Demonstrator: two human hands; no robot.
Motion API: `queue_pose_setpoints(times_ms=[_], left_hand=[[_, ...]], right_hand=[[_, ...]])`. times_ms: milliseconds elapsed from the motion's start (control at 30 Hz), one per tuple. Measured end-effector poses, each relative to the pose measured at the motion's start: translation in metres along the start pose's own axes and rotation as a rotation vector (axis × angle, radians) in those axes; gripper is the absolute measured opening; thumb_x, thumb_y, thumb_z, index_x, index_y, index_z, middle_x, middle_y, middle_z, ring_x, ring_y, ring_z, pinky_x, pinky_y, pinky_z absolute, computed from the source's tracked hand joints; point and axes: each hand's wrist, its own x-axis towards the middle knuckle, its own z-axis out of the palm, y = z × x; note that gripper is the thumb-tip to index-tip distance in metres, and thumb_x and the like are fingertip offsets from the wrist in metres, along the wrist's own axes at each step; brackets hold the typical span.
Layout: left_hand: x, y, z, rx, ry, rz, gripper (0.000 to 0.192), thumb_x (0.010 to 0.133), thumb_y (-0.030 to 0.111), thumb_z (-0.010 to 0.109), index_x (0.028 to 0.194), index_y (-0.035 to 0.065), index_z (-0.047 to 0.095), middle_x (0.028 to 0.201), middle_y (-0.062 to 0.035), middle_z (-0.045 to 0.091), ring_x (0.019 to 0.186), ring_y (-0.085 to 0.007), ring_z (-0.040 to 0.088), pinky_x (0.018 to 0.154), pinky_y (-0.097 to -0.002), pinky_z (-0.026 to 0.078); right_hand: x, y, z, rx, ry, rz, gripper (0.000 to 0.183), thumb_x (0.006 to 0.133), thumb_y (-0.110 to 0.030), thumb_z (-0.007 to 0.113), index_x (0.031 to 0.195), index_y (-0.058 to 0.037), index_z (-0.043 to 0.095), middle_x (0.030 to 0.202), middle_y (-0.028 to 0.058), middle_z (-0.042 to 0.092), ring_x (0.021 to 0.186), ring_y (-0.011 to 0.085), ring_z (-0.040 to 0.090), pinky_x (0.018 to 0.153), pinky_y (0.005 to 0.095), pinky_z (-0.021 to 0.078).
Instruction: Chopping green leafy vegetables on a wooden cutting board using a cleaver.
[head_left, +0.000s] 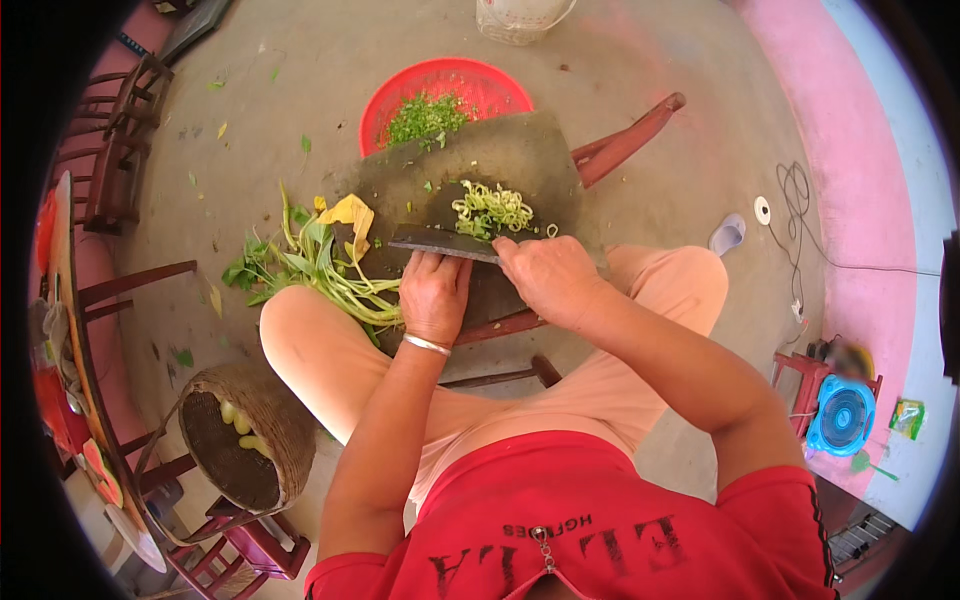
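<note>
My right hand (551, 277) grips the handle end of a dark cleaver (442, 241), its blade extending left across a worn, dark chopping board (517, 142). Just behind the blade, my left hand (435, 292), with a silver bangle on the wrist, has its fingertips close to the steel; whatever lies under its palm is hidden. Past the blade sits a small heap of cut pale-green stem rings (491, 208). Long leafy green stalks (330, 270), with a yellowed leaf (350, 217) among them, hang over the board's left side and reach up to my left hand.
A red plastic basket (491, 79) holding chopped greens (427, 118) stands beyond the board. A wooden leg (634, 139) juts out right. At lower left a wicker basket (292, 442) contains yellowish-green vegetables (238, 418). A blue fan (841, 415), a slipper (727, 234) and a cable (802, 217) are at right.
</note>
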Motion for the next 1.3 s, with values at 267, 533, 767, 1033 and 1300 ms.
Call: queue_pose_setpoints(times_ms=[267,533,767,1033,1300], left_hand=[[-0.003,-0.002,0.003,-0.015,0.008,-0.043,0.013,0.078,0.009,0.078,0.089,0.0057,0.072,0.090,-0.0099,0.066,0.084,-0.0328,0.062,0.074,-0.0424,0.053],[-0.003,-0.006,0.005,0.007,0.035,0.034,0.017,0.077,0.008,0.078,0.092,0.0039,0.072,0.091,-0.0108,0.067,0.086,-0.0341,0.063,0.075,-0.0432,0.053],[-0.005,0.001,0.001,0.022,-0.036,-0.019,0.016,0.078,0.006,0.077,0.093,0.0038,0.070,0.089,-0.0118,0.065,0.082,-0.0345,0.060,0.073,-0.0436,0.052],[-0.010,-0.004,0.003,-0.011,0.006,-0.029,0.017,0.074,0.003,0.076,0.090,0.0036,0.070,0.095,-0.0149,0.067,0.090,-0.0388,0.063,0.078,-0.0456,0.052],[-0.003,0.000,0.005,-0.031,-0.005,-0.036,0.013,0.077,0.004,0.077,0.087,0.0036,0.070,0.091,-0.0145,0.066,0.088,-0.0383,0.062,0.076,-0.0452,0.051]], right_hand=[[-0.013,0.002,-0.013,0.065,0.009,-0.002,0.024,0.097,-0.025,0.060,0.109,-0.0061,0.066,0.072,0.0148,0.070,0.067,0.0334,0.070,0.059,0.0458,0.0546],[-0.009,-0.008,-0.016,-0.010,-0.054,0.005,0.020,0.098,-0.023,0.055,0.097,-0.0046,0.063,0.072,0.0151,0.069,0.067,0.0341,0.070,0.056,0.0460,0.0545],[-0.002,0.007,0.005,0.090,0.034,0.037,0.023,0.097,-0.025,0.059,0.107,-0.0057,0.066,0.072,0.0147,0.070,0.068,0.0333,0.070,0.060,0.0463,0.0550],[-0.023,-0.011,-0.024,0.058,-0.057,0.032,0.014,0.087,-0.012,0.058,0.091,-0.0006,0.065,0.074,0.0177,0.070,0.070,0.0330,0.072,0.061,0.0434,0.0564],[-0.006,-0.001,0.007,0.048,0.050,0.007,0.017,0.092,-0.019,0.059,0.097,-0.0037,0.064,0.068,0.0151,0.068,0.064,0.0339,0.070,0.055,0.0452,0.0548]])
